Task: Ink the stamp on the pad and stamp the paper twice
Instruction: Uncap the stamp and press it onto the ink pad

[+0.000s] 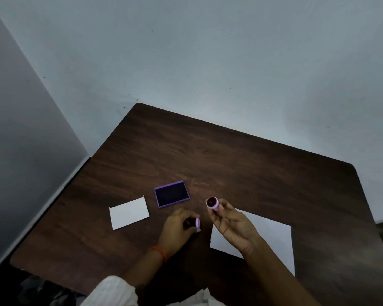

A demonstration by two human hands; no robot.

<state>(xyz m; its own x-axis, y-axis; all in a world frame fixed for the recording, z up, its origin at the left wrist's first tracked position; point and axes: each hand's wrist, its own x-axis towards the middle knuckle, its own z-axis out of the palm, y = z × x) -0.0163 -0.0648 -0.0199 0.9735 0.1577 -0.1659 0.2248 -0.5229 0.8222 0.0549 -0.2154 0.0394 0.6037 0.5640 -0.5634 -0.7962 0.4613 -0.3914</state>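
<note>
My right hand (231,226) holds a small pink round stamp (212,203) above the table, its dark red face turned up toward the camera. My left hand (179,228) pinches the stamp's pink cap (197,222) just left of the right hand. The open purple ink pad (171,193) with its dark ink surface lies on the table, beyond and slightly left of both hands. A white sheet of paper (272,237) lies under and to the right of my right hand, partly hidden by the arm.
A smaller white card (129,213) lies left of the ink pad. The dark wooden table (241,164) stands against a pale wall, with its left edge near a grey wall. An orange band circles my left wrist.
</note>
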